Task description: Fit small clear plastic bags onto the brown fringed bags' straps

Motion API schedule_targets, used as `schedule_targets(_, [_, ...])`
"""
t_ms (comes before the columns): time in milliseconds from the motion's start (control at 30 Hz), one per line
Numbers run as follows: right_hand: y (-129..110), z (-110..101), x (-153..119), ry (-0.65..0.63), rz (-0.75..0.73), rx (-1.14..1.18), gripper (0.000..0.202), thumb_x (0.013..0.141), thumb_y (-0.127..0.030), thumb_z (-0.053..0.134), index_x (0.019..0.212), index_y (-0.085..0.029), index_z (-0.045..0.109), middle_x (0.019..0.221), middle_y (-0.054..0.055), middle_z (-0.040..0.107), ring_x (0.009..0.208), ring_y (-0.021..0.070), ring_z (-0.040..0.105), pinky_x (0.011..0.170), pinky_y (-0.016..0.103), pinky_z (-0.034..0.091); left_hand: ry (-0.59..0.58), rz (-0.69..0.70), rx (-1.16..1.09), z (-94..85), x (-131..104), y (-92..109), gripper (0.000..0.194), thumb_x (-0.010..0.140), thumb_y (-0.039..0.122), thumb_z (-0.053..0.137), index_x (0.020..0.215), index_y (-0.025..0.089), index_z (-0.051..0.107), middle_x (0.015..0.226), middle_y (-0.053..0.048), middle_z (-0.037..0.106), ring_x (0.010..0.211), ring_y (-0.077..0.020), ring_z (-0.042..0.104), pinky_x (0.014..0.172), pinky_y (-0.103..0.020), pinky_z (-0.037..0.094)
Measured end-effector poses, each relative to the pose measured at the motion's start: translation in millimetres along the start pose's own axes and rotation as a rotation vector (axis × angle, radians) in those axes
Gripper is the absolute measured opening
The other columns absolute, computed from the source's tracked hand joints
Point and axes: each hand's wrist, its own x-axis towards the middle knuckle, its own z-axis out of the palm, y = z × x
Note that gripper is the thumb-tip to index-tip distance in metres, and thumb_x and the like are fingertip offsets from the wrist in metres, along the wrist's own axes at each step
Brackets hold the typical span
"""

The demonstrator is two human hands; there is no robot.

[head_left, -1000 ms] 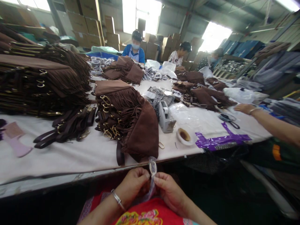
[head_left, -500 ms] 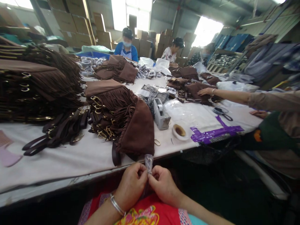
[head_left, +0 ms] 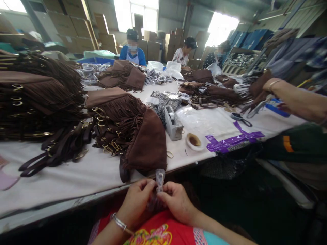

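In front of my lap, at the table's near edge, a small clear plastic wrap (head_left: 160, 177) stands upright with a pale metal-looking piece inside, perhaps a clasp. My right hand (head_left: 178, 201) pinches its lower part between thumb and forefinger. Close against its other side, my left hand (head_left: 140, 196) is also closed in a pinch on the plastic. What hangs below, between my palms, is mostly hidden. Just beyond my hands lies a stack of brown fringed bags (head_left: 146, 143) with gold clasps. A loose gold oval ring (head_left: 169, 154) rests to the right of the stack.
A tape dispenser (head_left: 173, 124), a tape roll (head_left: 194, 141) and purple tape (head_left: 233, 139) lie on the table to the right. More fringed bags (head_left: 35, 92) and dark straps (head_left: 65, 143) fill the left. A co-worker's arm (head_left: 293, 97) reaches in with a brown bag.
My left hand has shifted slightly left, while my right hand stays on the plastic. At the right, the co-worker's hand has lifted a brown bag and drawn it rightward.
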Motion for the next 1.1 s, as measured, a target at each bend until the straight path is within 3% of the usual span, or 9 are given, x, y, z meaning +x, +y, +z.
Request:
schedule_targets(100, [0.8, -2.7, 0.0, -0.045, 0.022, 0.025, 0.014, 0.073, -0.027, 0.067, 0.069, -0.015, 0.064, 0.055, -0.001, 0.060, 0.051, 0.0117, 0.052, 0.051, 0.024, 0.040, -0.003, 0.012, 0.005, -5.4, 1.3, -7.0, 0.026, 0.074, 0.043, 0.067, 0.077, 0.017, 0.068, 0.068, -0.002, 0.067, 0.063, -0.0179, 0.058, 0.061, -0.026, 0.044])
schedule_targets(200, [0.2, -6.2, -1.3, -0.080, 0.017, 0.056, 0.022, 0.076, -0.034, 0.067, 0.070, -0.013, 0.064, 0.056, 0.000, 0.060, 0.051, 0.0116, 0.053, 0.053, 0.024, 0.041, -0.178, 0.056, 0.064, -6.6, -2.8, -5.6, 0.029, 0.079, 0.038, 0.063, 0.097, 0.017, 0.070, 0.097, -0.007, 0.073, 0.092, -0.0245, 0.064, 0.082, -0.030, 0.047])
schedule_targets(267, [-1.8, -7.8, -2.5, -0.104, 0.012, 0.094, 0.028, 0.077, -0.041, 0.067, 0.078, -0.012, 0.064, 0.058, 0.000, 0.061, 0.052, 0.0120, 0.055, 0.053, 0.025, 0.042, -0.248, 0.103, 0.130, -4.8, -6.2, -2.3, 0.031, 0.082, 0.037, 0.061, 0.105, 0.018, 0.069, 0.103, -0.007, 0.072, 0.097, -0.0246, 0.063, 0.087, -0.031, 0.045])
schedule_targets(433, [-5.1, -5.5, -0.5, -0.093, 0.043, 0.055, 0.039, 0.077, -0.050, 0.066, 0.085, -0.012, 0.062, 0.064, 0.002, 0.064, 0.052, 0.0134, 0.058, 0.051, 0.025, 0.043, -0.222, 0.294, 0.418, 3.8, -8.8, 0.5, 0.027, 0.089, 0.037, 0.050, 0.086, 0.020, 0.071, 0.084, -0.005, 0.073, 0.080, -0.0228, 0.064, 0.073, -0.028, 0.045])
schedule_targets(567, [-4.2, -0.3, 4.5, -0.050, 0.070, 0.048, 0.038, 0.074, -0.049, 0.068, 0.080, -0.013, 0.063, 0.059, 0.001, 0.062, 0.049, 0.0129, 0.056, 0.048, 0.023, 0.042, -0.179, 0.379, 0.521, 6.2, -7.5, -2.5, 0.021, 0.088, 0.029, 0.050, 0.083, 0.021, 0.069, 0.087, -0.006, 0.072, 0.081, -0.0222, 0.063, 0.075, -0.028, 0.042])
schedule_targets(667, [-6.0, -0.6, 5.4, -0.110, 0.089, 0.122, 0.038, 0.073, -0.049, 0.068, 0.076, -0.011, 0.063, 0.054, 0.000, 0.060, 0.046, 0.0110, 0.053, 0.046, 0.022, 0.039, -0.218, 0.350, 0.468, 4.0, -7.7, -3.3, 0.024, 0.089, 0.029, 0.048, 0.080, 0.019, 0.068, 0.081, -0.004, 0.071, 0.076, -0.0199, 0.061, 0.071, -0.027, 0.042])
schedule_targets(800, [-11.2, -6.5, 5.2, -0.185, 0.108, 0.178, 0.035, 0.072, -0.045, 0.069, 0.071, -0.011, 0.062, 0.051, 0.002, 0.061, 0.045, 0.0111, 0.055, 0.047, 0.021, 0.038, -0.306, 0.211, 0.298, 0.3, -7.4, -0.4, 0.030, 0.089, 0.034, 0.048, 0.075, 0.015, 0.067, 0.069, -0.002, 0.066, 0.064, -0.0155, 0.055, 0.062, -0.025, 0.040])
schedule_targets(933, [-14.2, -15.6, 7.0, -0.302, 0.139, 0.226, 0.030, 0.071, -0.040, 0.068, 0.075, -0.010, 0.065, 0.056, 0.005, 0.066, 0.049, 0.0122, 0.058, 0.051, 0.022, 0.040, -0.403, 0.131, 0.168, -2.0, -6.5, 4.7, 0.032, 0.088, 0.038, 0.052, 0.079, 0.012, 0.068, 0.066, -0.001, 0.064, 0.059, -0.0121, 0.050, 0.059, -0.024, 0.038])
schedule_targets(1100, [-15.9, -23.1, 13.8, -0.149, 0.109, 0.166, 0.039, 0.070, -0.048, 0.070, 0.076, -0.010, 0.064, 0.059, 0.004, 0.065, 0.050, 0.0108, 0.055, 0.052, 0.023, 0.040, -0.350, 0.176, 0.265, -2.9, -9.1, 7.6, 0.025, 0.085, 0.026, 0.053, 0.098, 0.015, 0.071, 0.080, -0.004, 0.070, 0.072, -0.0171, 0.060, 0.068, -0.027, 0.046])
